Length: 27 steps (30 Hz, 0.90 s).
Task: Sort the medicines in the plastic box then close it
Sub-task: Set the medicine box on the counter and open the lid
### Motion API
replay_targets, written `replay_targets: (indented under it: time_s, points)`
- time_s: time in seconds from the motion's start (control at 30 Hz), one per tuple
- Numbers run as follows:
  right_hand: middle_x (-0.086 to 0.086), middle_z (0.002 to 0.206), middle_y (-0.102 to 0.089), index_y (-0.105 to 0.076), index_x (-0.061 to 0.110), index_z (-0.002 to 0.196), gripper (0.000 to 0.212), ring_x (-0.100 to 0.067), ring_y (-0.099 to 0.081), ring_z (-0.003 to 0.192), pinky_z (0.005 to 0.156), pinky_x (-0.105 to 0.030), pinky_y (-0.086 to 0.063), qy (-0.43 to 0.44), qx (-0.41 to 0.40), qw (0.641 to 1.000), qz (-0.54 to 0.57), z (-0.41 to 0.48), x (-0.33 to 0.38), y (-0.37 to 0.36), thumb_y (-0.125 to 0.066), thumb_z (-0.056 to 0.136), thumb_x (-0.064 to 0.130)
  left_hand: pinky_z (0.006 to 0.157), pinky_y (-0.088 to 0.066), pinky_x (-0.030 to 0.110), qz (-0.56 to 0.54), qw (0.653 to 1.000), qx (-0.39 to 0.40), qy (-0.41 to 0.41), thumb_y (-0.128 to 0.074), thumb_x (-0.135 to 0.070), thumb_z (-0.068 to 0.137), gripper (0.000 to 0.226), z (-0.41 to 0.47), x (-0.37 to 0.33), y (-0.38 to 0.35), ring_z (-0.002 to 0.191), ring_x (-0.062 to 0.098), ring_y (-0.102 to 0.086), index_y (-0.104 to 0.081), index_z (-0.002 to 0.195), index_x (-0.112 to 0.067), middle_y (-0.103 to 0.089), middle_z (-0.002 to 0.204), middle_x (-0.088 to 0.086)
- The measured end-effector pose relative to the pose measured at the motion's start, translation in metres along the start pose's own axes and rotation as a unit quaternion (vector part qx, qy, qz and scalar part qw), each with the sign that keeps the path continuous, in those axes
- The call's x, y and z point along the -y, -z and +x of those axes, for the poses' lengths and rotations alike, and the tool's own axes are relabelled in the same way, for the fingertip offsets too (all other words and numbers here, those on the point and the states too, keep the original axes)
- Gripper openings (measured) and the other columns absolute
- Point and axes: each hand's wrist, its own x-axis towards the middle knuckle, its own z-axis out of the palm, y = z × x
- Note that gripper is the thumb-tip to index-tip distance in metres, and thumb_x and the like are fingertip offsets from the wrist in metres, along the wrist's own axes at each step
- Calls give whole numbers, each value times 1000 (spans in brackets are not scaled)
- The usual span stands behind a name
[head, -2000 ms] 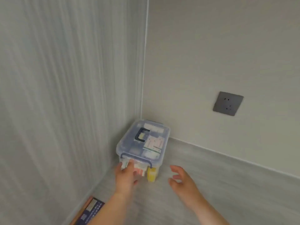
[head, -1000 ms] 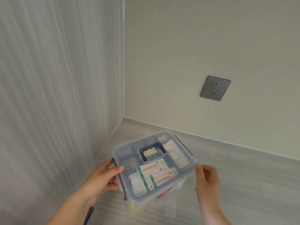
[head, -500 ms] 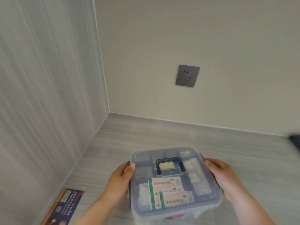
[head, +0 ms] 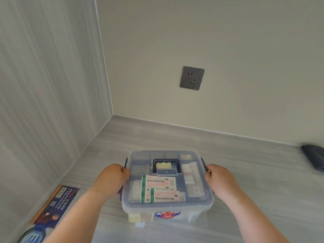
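Presently: grey wood-grain floor (head: pixel 245 172), meeting two pale walls. Plastic box (head: pixel 168 206), translucent, lid on, resting on the floor near the viewer; dark blue carry handle (head: pixel 166 165) on its lid; red cross sticker (head: pixel 167 214) on its front wall. Left hand (head: pixel 110 179), clenched on the box's left side latch. Right hand (head: pixel 220 179), clenched on the box's right side latch. Medicines (head: pixel 161 188), green-and-white packets visible through the box lid. Printed leaflet (head: pixel 56 204), flat on the floor left of the box. Grey wall socket (head: pixel 192 78), above and behind the box. Dark object (head: pixel 313 158), blurred, far right of the box.
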Motion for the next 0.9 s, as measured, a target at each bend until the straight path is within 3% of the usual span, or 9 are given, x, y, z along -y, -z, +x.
replay_targets:
  time_s: [0.07,0.2,0.33,0.43,0.53,0.6,0.77,0.83,0.9]
  points:
    - [-16,111,-66,-59,4,104,27,-30,-58,103,72,-30,-42,-1,-7,1000,-13,1,0,-1,-37,89,9,40,-40,18,16,1000,17,1,-38,-10,86,33,0,-2,3,41,15,-51,-46,54,-8,-52,47,5]
    - [-18,106,-67,-61,3,102,28,-32,-59,99,72,-31,-43,-10,-29,999,11,1,-3,-5,-38,88,8,50,-38,26,33,999,-11,6,-36,-10,87,34,-3,-4,-1,52,24,-51,-43,53,-8,-50,49,6]
    - [-20,95,-69,-64,1,88,24,-34,-60,89,61,-27,-33,-12,-38,998,43,0,-5,-8,-41,85,7,34,-36,20,-106,991,-77,18,-34,-3,88,35,-12,7,-9,44,20,-49,-46,55,-8,-50,48,8]
    - [-18,66,-67,-62,5,65,25,-29,-57,60,51,-23,-36,-18,-41,989,142,1,-14,-6,-44,81,0,38,-42,24,-246,964,-87,58,-31,0,89,26,-13,15,-14,48,23,-49,-55,81,-6,-52,55,10]
    - [-2,52,-58,-65,8,69,32,-10,-51,43,41,-11,-38,-64,-16,941,332,-1,-21,-11,-40,81,-9,45,-43,28,-372,920,-58,107,-29,1,91,29,-11,26,-17,52,26,-48,-58,84,-3,-54,54,10]
    - [-3,58,-58,-64,10,76,33,-14,-50,50,45,-19,-41,-99,6,902,421,0,-24,-17,-38,84,-8,48,-42,28,-409,904,-20,119,-28,0,90,32,-12,32,-22,54,26,-46,-59,81,-2,-54,57,12]
    - [1,40,-61,-64,6,78,26,-8,-54,32,33,-12,-42,-145,47,848,507,3,-36,-28,-42,85,-7,59,-47,32,-419,899,59,112,-36,-1,86,34,-16,42,-37,66,29,-56,-67,72,-5,-69,59,10]
    - [-5,49,-63,-61,1,86,23,-6,-54,29,31,-12,-43,-169,31,834,524,4,-41,-29,-39,88,-6,51,-51,27,-407,906,49,108,-37,-3,87,31,-16,43,-39,61,25,-60,-66,76,-6,-71,54,3]
    - [-16,71,-64,-57,1,96,19,-6,-58,34,35,-13,-45,-175,-52,833,522,7,-45,-26,-38,91,0,51,-51,25,-408,908,-17,98,-36,-6,91,26,-15,41,-39,61,21,-61,-62,89,-6,-71,63,3]
